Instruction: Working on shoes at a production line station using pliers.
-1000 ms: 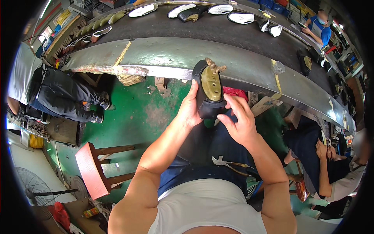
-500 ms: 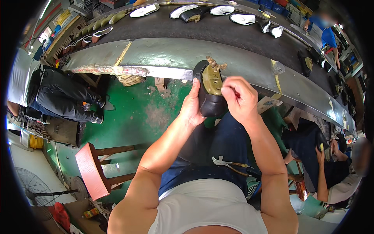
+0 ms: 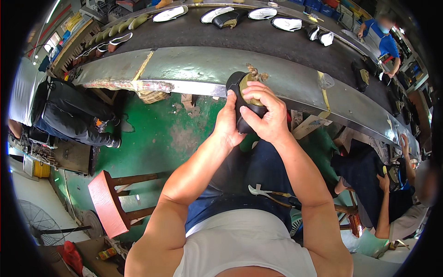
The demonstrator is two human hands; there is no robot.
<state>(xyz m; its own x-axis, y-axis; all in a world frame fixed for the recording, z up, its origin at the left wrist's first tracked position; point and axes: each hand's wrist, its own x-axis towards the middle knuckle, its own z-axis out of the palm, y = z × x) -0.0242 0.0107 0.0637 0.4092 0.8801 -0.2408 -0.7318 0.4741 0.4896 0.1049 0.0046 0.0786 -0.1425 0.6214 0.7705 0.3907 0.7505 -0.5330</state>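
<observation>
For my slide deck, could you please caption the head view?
Seated at a conveyor belt, both hands, left hand and right hand, grip a black shoe sole-up.

Black shoe (image 3: 244, 115) w/ tan insole, green floor (image 3: 157, 134), red stool (image 3: 107, 203), white shoes (image 3: 170, 14) on dark belt (image 3: 240, 34)

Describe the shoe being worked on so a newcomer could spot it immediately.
Find the long dark conveyor belt across the top. Below its metal edge, both hands grip a black shoe. Unlike the shoes lying on the belt, it is held sole-up, showing a tan insole.
</observation>
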